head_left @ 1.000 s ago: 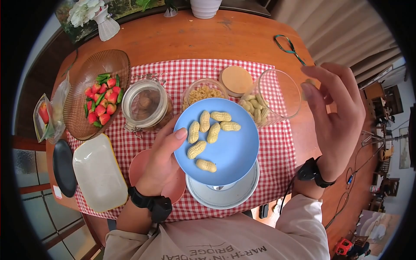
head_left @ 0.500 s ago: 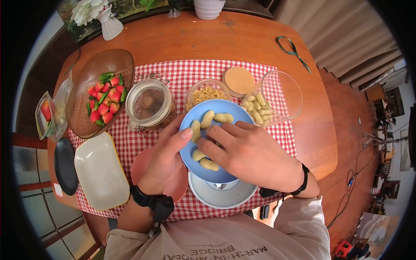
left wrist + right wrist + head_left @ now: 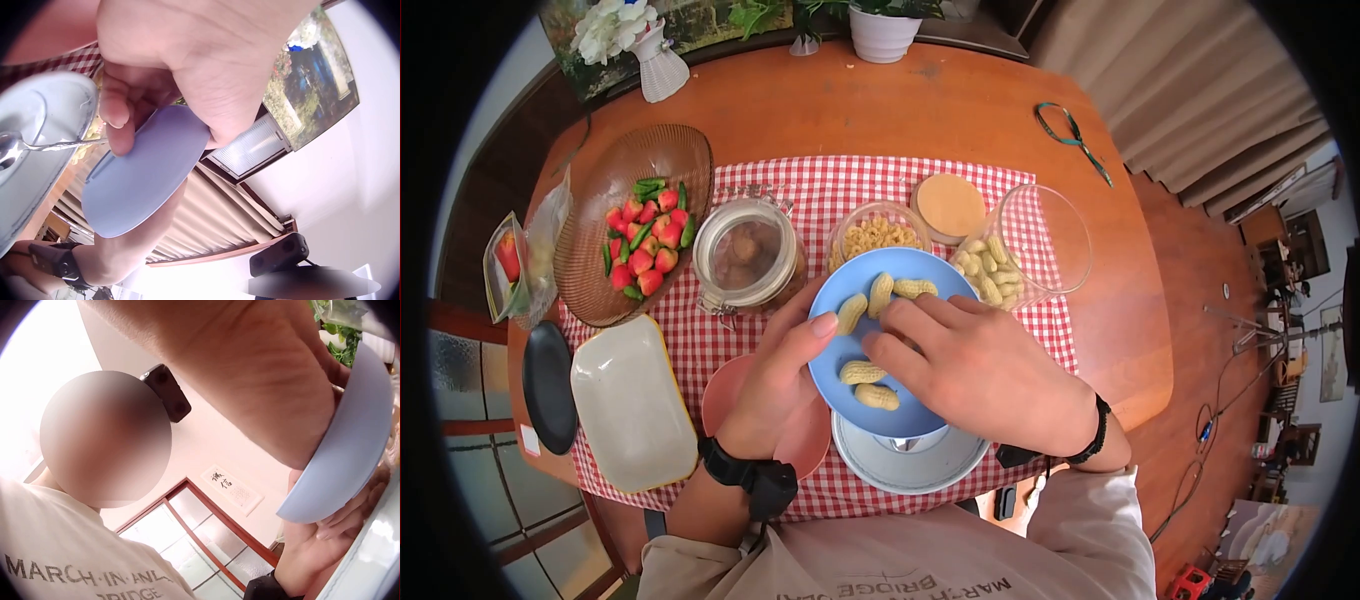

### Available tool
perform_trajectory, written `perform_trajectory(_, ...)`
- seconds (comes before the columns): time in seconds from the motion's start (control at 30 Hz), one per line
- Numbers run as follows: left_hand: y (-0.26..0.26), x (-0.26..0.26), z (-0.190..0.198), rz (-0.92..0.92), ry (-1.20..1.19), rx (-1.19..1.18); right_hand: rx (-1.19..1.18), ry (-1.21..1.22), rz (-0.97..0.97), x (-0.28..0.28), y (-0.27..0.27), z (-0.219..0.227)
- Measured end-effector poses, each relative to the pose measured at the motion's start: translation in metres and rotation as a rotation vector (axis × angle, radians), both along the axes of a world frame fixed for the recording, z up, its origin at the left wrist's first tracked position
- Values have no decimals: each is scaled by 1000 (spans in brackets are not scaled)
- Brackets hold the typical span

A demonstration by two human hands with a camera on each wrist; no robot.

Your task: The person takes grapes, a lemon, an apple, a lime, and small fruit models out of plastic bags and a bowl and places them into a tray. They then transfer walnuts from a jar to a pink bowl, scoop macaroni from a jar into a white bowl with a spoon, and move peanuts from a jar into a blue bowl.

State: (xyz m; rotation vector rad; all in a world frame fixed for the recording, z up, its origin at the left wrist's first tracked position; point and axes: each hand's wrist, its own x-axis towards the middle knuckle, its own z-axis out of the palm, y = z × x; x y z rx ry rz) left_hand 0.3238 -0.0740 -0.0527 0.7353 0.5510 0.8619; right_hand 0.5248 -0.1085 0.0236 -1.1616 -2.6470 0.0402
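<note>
The left hand (image 3: 782, 358) holds a blue plate (image 3: 832, 385), its thumb over the rim and, in the left wrist view, its fingers beneath the plate (image 3: 147, 172). Several unshelled peanuts (image 3: 877, 397) lie on it. Over the plate's right part is the right hand (image 3: 980, 365), fingers bent down among the peanuts; its fingertips are hidden, so what they pinch, if anything, does not show. In the right wrist view the right hand (image 3: 262, 381) reaches behind the rim of the plate (image 3: 350, 437). A clear jar of peanuts (image 3: 990, 272) lies tilted beyond the plate.
Around the plate are a pasta container (image 3: 880, 236), a wooden lid (image 3: 949, 208), a clasped glass jar (image 3: 745, 255) and a strawberry bowl (image 3: 585, 240). Nearer are a cream tray (image 3: 628, 405), a black dish (image 3: 550, 390), a pink plate (image 3: 805, 450) and a white dish (image 3: 910, 480) below the blue plate.
From beside the tall jar, the right hand has come left and down onto the blue plate. Since half a second ago, the lower peanuts have shifted slightly; the left hand still holds the plate.
</note>
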Motion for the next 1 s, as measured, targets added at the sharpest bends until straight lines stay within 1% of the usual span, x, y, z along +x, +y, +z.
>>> perform_trajectory(0.13,-1,-1,3,15,8,-14,-24,-15,-64,3,1,-1)
perform_trajectory(0.23,0,-3,-2,0,23,-1,-6,-23,-39,2,2,-4)
perform_trajectory(0.3,-2,-2,0,8,10,-1,27,23,28,4,3,-3)
perform_trajectory(0.33,-2,-1,1,17,-5,-5,29,23,26,5,3,0)
perform_trajectory(0.37,-2,-1,1,16,-5,-4,25,72,25,7,4,7)
perform_trajectory(0.4,-1,-2,0,-3,-25,-13,20,121,24,11,5,14)
perform_trajectory(0.43,-1,-2,-1,-21,-45,-22,20,121,24,16,5,19)
perform_trajectory(0.5,-1,-2,1,-22,-46,-22,122,243,-72,31,6,29)
perform_trajectory(0.57,-1,-2,1,-21,-48,-25,264,282,-255,42,5,44)
perform_trajectory(0.6,-2,-2,1,-20,-47,-32,296,292,-334,50,7,51)
perform_trajectory(0.63,-2,-1,1,-20,-46,-39,377,273,-407,57,9,52)
perform_trajectory(0.67,-2,-1,1,-19,-48,-41,325,287,-543,58,7,55)
perform_trajectory(0.73,-1,-2,1,-25,-55,-25,329,255,-602,59,7,61)
perform_trajectory(0.87,-3,0,2,-13,-59,-28,367,324,-592,56,8,54)
perform_trajectory(0.93,-3,0,3,-19,-73,-31,332,294,-329,42,7,45)
perform_trajectory(1.0,-4,-1,1,-18,-82,-30,129,265,-117,26,7,32)
